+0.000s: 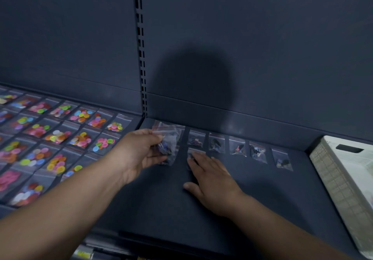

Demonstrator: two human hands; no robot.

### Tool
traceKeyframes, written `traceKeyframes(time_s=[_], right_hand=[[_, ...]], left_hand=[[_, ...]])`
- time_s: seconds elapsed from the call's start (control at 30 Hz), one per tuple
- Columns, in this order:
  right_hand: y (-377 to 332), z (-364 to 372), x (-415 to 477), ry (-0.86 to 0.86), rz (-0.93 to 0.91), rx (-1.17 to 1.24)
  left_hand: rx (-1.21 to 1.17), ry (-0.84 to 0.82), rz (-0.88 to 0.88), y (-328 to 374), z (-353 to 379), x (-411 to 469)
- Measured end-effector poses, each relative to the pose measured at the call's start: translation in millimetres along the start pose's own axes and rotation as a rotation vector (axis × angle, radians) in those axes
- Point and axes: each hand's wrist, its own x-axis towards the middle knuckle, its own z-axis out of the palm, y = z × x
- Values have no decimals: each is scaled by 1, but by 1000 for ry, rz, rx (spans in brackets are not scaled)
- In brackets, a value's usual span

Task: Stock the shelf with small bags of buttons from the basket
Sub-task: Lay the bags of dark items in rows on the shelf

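Bundle of button bags [166, 144], centre frame, gripped in curled left hand [139, 153]; just right of it, flat straight-fingered right hand [212, 180] presses single bag [195, 151], long axis up-frame, onto shelf [262, 191] below back row [237, 147]; basket [333, 169] far right

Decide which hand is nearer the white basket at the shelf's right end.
Right. The right hand touches a bag left of the basket; the left hand is farther left, gripping a bunch of bags.
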Motion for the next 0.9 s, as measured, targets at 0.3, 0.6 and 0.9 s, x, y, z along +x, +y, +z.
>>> traceKeyframes(time_s=[0.3, 0.6, 0.9], right_hand=[[-3, -11, 2, 322, 25, 324], [2, -49, -3, 293, 370, 1791], [42, -38, -15, 568, 566, 1438]], left_hand=[[77, -80, -32, -7, 11, 4], [209, -248, -59, -18, 44, 3], [219, -145, -43, -15, 44, 9]])
